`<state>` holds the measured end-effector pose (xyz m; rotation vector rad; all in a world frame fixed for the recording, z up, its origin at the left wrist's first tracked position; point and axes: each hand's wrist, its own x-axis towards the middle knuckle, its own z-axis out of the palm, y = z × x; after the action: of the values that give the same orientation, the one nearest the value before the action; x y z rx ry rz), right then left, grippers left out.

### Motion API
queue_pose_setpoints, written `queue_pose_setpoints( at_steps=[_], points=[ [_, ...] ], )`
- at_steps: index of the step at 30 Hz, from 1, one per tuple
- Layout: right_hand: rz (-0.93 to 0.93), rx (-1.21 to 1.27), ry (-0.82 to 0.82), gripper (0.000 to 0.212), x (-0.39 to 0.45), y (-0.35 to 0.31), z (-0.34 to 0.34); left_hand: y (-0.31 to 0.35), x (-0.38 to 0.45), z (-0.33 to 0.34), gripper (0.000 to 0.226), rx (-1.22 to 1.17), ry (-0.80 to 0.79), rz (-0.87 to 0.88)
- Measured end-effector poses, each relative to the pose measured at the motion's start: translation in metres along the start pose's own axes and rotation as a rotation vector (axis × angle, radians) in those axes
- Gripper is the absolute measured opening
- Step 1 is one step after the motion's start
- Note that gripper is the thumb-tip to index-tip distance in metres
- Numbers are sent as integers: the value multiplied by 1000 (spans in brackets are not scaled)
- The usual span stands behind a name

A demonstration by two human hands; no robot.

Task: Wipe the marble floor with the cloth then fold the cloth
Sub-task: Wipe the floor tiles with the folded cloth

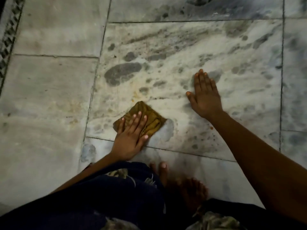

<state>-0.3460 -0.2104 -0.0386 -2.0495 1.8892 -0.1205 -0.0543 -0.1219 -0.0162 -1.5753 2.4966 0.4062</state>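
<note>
The cloth (pixel 146 120), a small mustard-brown square bunched into creases, lay flat on the marble floor (pixel 166 63), near the lower left corner of the large speckled slab, just above the seam that ran along that slab's near edge. The left hand (pixel 131 138) pressed down on the cloth with its fingers (pixel 137 120) straight and slightly spread, the fingertips reaching the cloth's middle and the thumb lying along its near right edge; the heel of the hand sat past the cloth, on the seam. To the right of the cloth and well apart from it, the right hand (pixel 205 95) rested palm-down on the same slab, holding nothing, its fingers straight and close together and the thumb angled out toward the cloth. Small orange-brown flecks dotted the marble to the right of the cloth, near the right forearm. Below the cloth, a bare foot (pixel 186 185) stood on the pale neighbouring slab, beside a knee covered in dark printed fabric (pixel 116 193). Far to the left of the cloth, a dark patterned border strip (pixel 10 34) ran along the floor's edge.
</note>
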Motion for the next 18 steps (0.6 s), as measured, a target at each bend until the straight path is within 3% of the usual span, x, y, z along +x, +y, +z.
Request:
queue_pose_setpoints(
  at_steps=[3, 11, 18],
  points=[
    [-83, 2, 19, 76, -1, -18, 9, -24, 22, -5, 60, 33, 31, 34],
    [-141, -70, -15, 75, 1, -21, 17, -62, 149, -49, 65, 15, 26, -115],
    [-138, -74, -5, 76, 1, -22, 17, -21, -9, 8, 60, -8, 53, -57]
  ],
)
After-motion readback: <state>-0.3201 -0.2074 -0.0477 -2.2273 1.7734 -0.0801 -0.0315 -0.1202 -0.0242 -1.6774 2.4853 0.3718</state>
